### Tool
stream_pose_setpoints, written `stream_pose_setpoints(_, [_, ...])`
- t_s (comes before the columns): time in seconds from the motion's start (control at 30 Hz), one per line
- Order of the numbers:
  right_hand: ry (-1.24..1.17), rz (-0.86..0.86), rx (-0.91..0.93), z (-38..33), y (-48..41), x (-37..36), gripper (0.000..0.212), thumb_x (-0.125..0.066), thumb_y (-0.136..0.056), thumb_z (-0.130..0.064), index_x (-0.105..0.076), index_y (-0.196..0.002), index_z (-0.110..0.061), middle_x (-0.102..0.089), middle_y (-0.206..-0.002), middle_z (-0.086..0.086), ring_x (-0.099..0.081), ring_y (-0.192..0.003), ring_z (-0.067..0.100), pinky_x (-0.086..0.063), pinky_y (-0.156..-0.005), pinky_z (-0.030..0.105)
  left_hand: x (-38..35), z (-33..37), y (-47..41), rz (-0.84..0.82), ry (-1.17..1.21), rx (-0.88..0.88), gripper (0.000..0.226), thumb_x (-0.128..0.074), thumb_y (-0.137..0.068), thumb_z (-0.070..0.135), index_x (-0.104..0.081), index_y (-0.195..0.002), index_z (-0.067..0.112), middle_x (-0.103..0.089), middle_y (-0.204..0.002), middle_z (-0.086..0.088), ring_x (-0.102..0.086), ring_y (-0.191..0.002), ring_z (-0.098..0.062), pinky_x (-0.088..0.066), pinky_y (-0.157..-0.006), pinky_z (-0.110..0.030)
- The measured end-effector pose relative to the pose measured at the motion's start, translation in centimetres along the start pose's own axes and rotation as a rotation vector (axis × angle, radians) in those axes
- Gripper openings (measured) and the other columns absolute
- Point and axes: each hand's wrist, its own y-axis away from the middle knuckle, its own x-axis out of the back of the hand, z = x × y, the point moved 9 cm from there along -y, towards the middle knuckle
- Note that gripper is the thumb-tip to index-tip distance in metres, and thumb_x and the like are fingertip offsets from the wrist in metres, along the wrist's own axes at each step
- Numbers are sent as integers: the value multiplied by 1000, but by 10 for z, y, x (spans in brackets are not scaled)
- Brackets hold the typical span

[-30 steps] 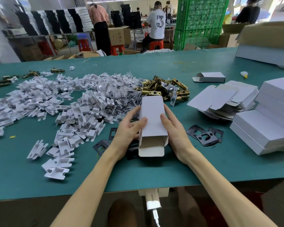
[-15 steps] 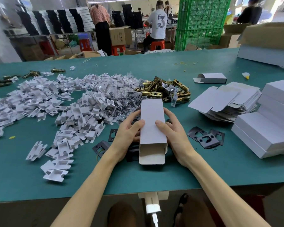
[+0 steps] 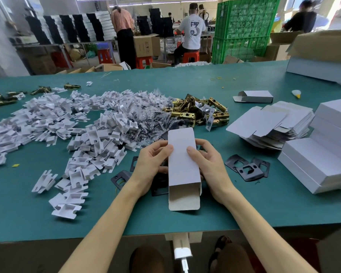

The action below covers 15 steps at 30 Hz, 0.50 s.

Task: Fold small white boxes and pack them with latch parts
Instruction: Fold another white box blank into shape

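White box (image 3: 182, 164), end toward me gaping: I am pinching it between left hand (image 3: 152, 166) and right hand (image 3: 211, 168); uneven squeezing is likely risking crushed walls.

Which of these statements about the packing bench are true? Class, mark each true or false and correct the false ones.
1. The left hand and right hand both hold the white box. True.
2. The white box's near end is closed. False: it is open, with its flap sticking out.
3. The brass latches lie beyond the white box. True.
4. The flat box blanks are stacked left of the white box. False: they lie to its right.
5. On the table, black plates lie right of the right hand. True.
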Motion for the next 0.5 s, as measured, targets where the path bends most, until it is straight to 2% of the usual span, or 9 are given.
stream_pose_setpoints(0.1, [77, 32, 31, -1, -1, 3, 24, -67, -98, -29, -62, -120, -22, -73, -100, 15, -72, -85, 21, -56, -67, 31, -2, -1, 0, -19, -10, -5, 17, -65, -103, 22, -74, -116, 17, -77, -111, -9, -73, -95, -20, -64, -68, -37])
stream_pose_setpoints(0.23, [106, 55, 46, -1, -2, 6, 19, -66, -99, -32, -65, -115, -22, -71, -94, 6, -70, -84, 19, -54, -65, 28, -4, -1, -1, -22, 2, -6, 16, -64, -103, 20, -75, -113, 19, -77, -111, -11, -73, -94, -21, -64, -68, -35])
stream_pose_setpoints(0.4, [86, 55, 46, 0, -2, 6, 21, -67, -98, -33, -67, -116, -21, -73, -101, 9, -72, -91, 24, -58, -68, 29, -2, -1, -1, -1, 13, -16, 18, -66, -101, 18, -75, -116, 13, -77, -113, -12, -74, -95, -24, -63, -69, -32])
stream_pose_setpoints(0.5, [79, 54, 44, 1, -2, 6, 22, -68, -97, -34, -67, -116, -21, -74, -100, 5, -72, -90, 21, -56, -67, 26, -1, 4, -1, 9, -5, -59, 32, -67, -100, 15, -70, -130, 25, -73, -110, -10, -74, -95, -23, -63, -70, -34])
